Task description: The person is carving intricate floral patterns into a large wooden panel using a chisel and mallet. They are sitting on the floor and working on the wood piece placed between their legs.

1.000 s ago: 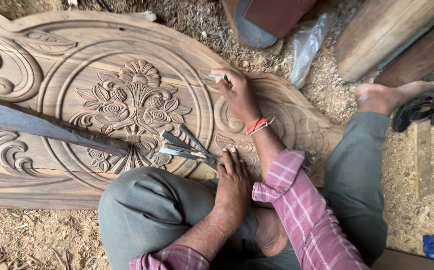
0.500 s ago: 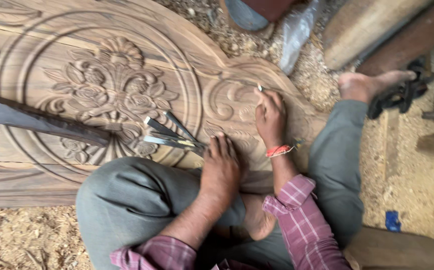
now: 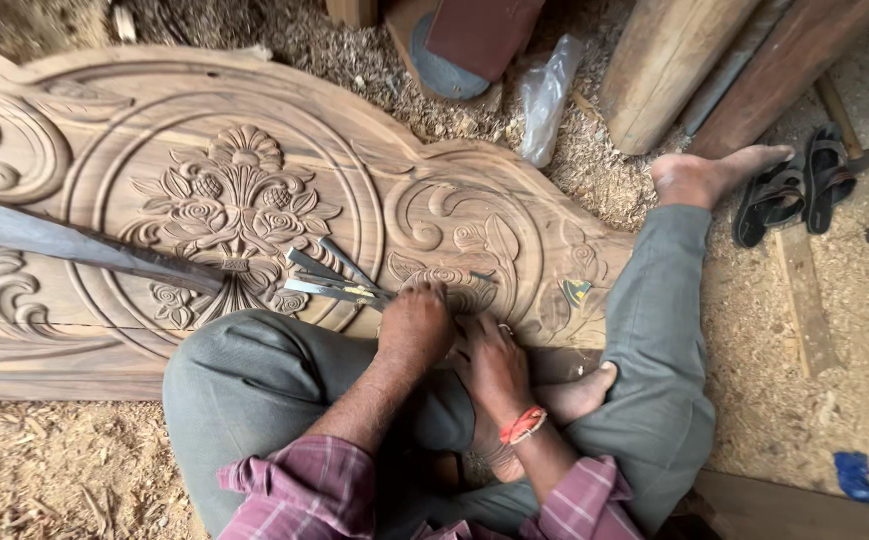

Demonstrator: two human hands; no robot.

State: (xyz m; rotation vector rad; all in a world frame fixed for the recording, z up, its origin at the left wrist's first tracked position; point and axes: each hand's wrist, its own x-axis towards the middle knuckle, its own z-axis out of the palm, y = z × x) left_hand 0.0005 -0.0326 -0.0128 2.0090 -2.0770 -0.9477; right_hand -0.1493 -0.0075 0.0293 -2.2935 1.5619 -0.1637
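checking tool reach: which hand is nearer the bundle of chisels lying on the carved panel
Left. The left hand rests at the handle end of the chisels, apparently touching them. The right hand lies farther right, beyond the left hand.

One head-worn view looks steeply down from close above the carved wooden panel (image 3: 254,200); the panel fills the upper left; sandals (image 3: 804,190) lie to its right.

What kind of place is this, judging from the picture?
Most likely a wood-carving workshop. A large carved wooden panel with flower reliefs lies on the ground, metal chisels rest on it beside the left hand, and wood shavings cover the floor.
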